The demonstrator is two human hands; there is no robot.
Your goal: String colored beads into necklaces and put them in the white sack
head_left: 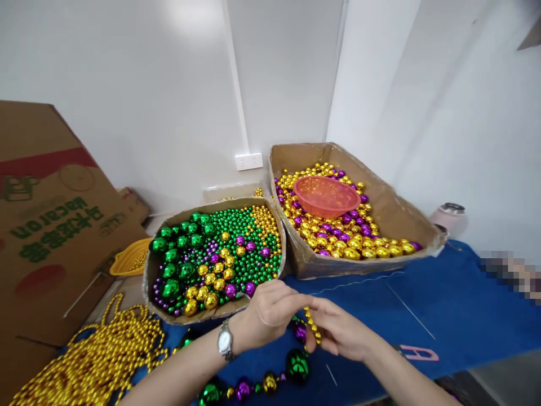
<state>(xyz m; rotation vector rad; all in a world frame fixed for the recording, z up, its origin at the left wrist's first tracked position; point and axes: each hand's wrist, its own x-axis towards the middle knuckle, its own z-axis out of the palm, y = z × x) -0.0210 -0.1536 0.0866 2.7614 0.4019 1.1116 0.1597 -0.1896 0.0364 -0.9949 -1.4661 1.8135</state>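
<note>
Both hands are raised above the blue surface [452, 299], in front of two bead-filled cardboard boxes, and meet at the fingertips near the middle of the view. The left forearm enters from the lower left and slopes up to the right; a metal wristwatch [225, 341] sits at its wrist. The left hand [273, 307] is turned with its back upward, fingers folded in and leading tips drawn together toward the right hand. Whether these tips grip anything cannot be told; a thin thread [267, 323] crosses the hand near the wrist.

The right forearm enters from the lower right and slopes up to the left. The right hand [340, 332] is partly curled, its upper finger extended to the left fingertips and its lower digits bent inward. It grips a short gold bead strand [311, 324], which hangs at the inner side of the fingers.

The string of large beads, in green, purple and gold, lies on the surface below the hands, between the forearms; its large green bead [297, 365] is just below the gap between the hands. Whether this string joins the gold strand is not clear.

The left box [146, 282] stands just beyond the left hand. The right box [372, 189] holds gold and purple beads, with a red dish [327, 197] resting on them. A pink tool [420, 353] lies beside the right forearm.
</note>
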